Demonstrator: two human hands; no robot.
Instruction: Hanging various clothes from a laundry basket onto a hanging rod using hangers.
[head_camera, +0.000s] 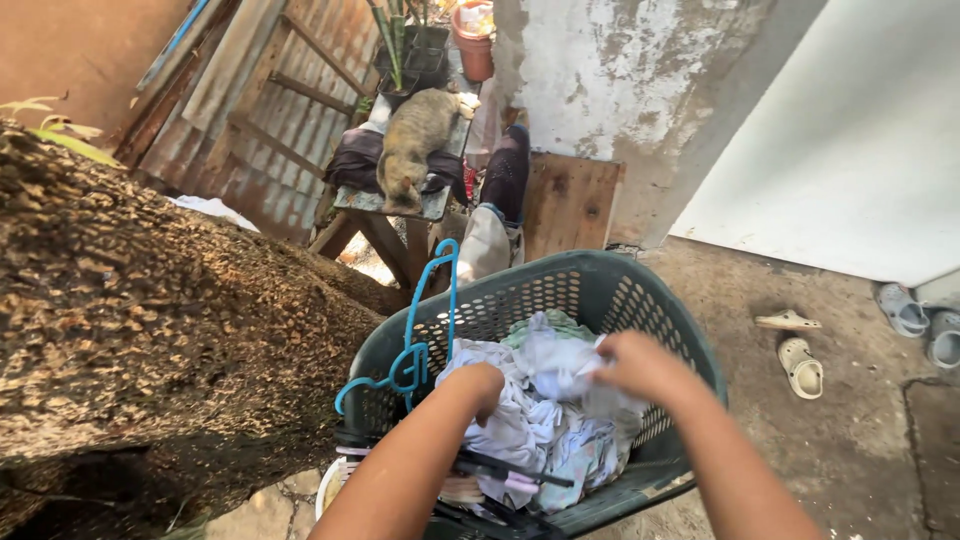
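Both hands, left (480, 385) and right (640, 365), grip crumpled pale laundry (545, 420) in the perforated green basket (640, 290).

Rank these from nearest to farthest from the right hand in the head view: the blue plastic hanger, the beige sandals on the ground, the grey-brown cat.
1. Blue plastic hanger, hooked on the green basket's rim, left of the right hand.
2. Beige sandals on the ground, off to the right.
3. Grey-brown cat, up on the wooden bench behind the basket.
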